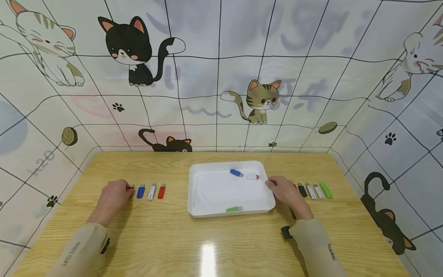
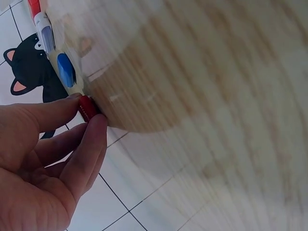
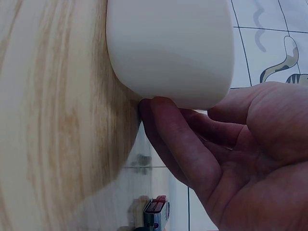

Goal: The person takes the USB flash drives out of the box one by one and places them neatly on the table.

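Note:
My left hand [image 1: 112,198] pinches a dark red USB stick [image 2: 88,108] between thumb and fingertips, at the left end of a row on the table. Beside it in that row lie a blue USB stick [image 1: 140,191], a white one and a red USB stick [image 1: 161,191]. With my right hand [image 1: 286,192] I hold the right edge of a white tray [image 1: 207,192], fingers against its outer wall and thumb at the rim. Inside the tray are a blue USB stick [image 1: 236,172], a white USB stick [image 1: 252,177] with a reddish end, and a green USB stick [image 1: 234,209].
To the right of the tray, another row holds several sticks, among them a black USB stick [image 1: 302,189] and a green USB stick [image 1: 326,190]; my right hand partly covers its near end. A cat-patterned wall [image 1: 200,88] borders the wooden table [image 1: 155,238] at the back and sides.

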Available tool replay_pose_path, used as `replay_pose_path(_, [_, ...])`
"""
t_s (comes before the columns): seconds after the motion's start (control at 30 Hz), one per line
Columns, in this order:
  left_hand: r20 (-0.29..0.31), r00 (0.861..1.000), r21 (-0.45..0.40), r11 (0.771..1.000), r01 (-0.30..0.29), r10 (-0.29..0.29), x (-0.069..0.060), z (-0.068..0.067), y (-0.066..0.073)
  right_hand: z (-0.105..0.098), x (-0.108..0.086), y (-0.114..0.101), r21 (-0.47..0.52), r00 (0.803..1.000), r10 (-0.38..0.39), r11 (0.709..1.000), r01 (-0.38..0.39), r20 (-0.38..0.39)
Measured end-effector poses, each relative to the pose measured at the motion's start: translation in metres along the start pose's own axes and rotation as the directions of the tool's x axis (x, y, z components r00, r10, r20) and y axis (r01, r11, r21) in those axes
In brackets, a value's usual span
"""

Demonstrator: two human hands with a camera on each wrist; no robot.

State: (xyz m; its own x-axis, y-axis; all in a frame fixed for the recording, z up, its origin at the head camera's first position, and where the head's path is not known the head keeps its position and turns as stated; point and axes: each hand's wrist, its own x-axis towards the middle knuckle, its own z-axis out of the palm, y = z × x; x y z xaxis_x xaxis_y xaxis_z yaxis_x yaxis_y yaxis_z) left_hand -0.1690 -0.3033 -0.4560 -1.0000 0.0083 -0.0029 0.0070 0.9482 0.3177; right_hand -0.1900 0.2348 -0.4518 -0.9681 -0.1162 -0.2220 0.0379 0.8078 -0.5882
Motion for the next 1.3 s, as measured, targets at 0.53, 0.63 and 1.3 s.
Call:
replay_pose_path(0.53, [0.001,1.000,0.009,1.000,-0.002,0.002,-0.003,-0.002,0.000,0.002,0.000,0.002,0.014,1.000,0.007,1.000,-0.007,-0.003])
replay_pose_path(0.63, [-0.024,1.000,0.027,1.000,0.000,0.001,-0.004,-0.004,0.001,0.003,-0.001,0.002,0.015,1.000,-0.021,1.000,0.021,-0.008])
replay_pose_path(1.3, [-0.263,0.918,0.004,0.952,-0.305,0.296,-0.009,-0.019,0.129,-0.001,-0.001,0.000,0.005,0.999,-0.042,0.999,0.042,-0.012])
